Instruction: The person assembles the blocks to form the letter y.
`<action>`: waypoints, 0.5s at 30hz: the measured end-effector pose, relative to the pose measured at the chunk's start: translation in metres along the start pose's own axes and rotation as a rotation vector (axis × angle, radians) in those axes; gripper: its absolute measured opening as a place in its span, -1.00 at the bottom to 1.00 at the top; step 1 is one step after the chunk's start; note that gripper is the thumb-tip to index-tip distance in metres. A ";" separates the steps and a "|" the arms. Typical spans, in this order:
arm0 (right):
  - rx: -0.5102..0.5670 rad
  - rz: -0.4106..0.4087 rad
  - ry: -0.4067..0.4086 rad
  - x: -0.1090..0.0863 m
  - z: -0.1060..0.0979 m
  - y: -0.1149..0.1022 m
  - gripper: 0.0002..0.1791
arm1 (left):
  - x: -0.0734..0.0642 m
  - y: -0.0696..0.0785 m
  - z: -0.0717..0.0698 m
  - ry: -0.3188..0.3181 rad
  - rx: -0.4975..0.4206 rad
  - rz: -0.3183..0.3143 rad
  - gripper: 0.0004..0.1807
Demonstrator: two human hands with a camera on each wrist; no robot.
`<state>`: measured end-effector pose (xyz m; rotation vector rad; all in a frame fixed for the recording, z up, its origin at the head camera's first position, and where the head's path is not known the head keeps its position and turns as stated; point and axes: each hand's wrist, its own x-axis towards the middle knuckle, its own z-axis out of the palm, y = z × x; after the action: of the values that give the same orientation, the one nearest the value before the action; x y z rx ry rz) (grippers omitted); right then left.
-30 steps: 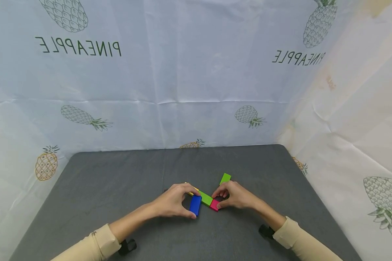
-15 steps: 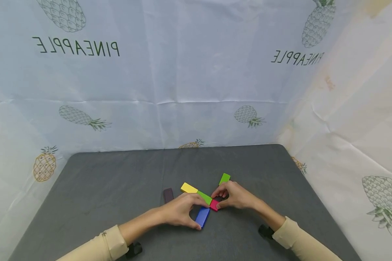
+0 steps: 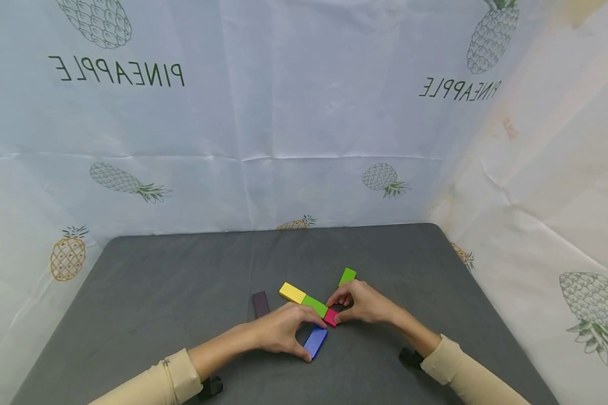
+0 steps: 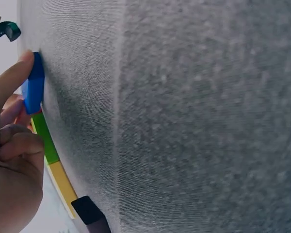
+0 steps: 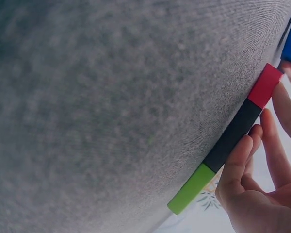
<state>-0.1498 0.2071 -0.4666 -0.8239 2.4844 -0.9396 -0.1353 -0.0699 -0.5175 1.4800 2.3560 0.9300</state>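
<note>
My left hand [image 3: 278, 329] pinches a blue block [image 3: 316, 343] between thumb and fingers, low over the tabletop; its thumb lies on the near end in the left wrist view. My right hand [image 3: 367, 304] holds the red block [image 3: 330, 316] with thumb and index finger. From that red block a green block [image 3: 314, 306] and a yellow block [image 3: 291, 292] run end to end up and left. A black block [image 5: 233, 136] and another green block [image 5: 191, 189] continue the other way in the right wrist view; the hand hides the black one in the head view.
A dark brown block [image 3: 260, 304] lies apart behind the left hand, partly covered by it. The grey table [image 3: 182, 270] ends at a hanging white curtain [image 3: 304, 112] printed with pineapples.
My left hand has moved right and toward me with the blue block, now just in front of the red block. This uncovers the yellow and dark brown blocks. The right hand stays in place.
</note>
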 end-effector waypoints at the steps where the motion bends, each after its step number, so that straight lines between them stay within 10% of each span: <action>1: 0.000 -0.001 0.000 0.000 0.000 0.000 -0.69 | 0.000 0.007 -0.005 -0.005 -0.009 -0.013 -0.28; 6: 0.002 -0.008 -0.001 0.000 0.000 0.000 -0.69 | -0.003 0.030 -0.020 -0.020 -0.038 -0.091 -0.29; 15: 0.000 -0.008 -0.001 0.000 0.000 -0.001 -0.70 | -0.020 -0.016 0.000 0.084 -0.059 -0.101 -0.29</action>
<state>-0.1492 0.2064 -0.4658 -0.8347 2.4817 -0.9418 -0.1377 -0.0917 -0.5308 1.3116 2.4148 1.0452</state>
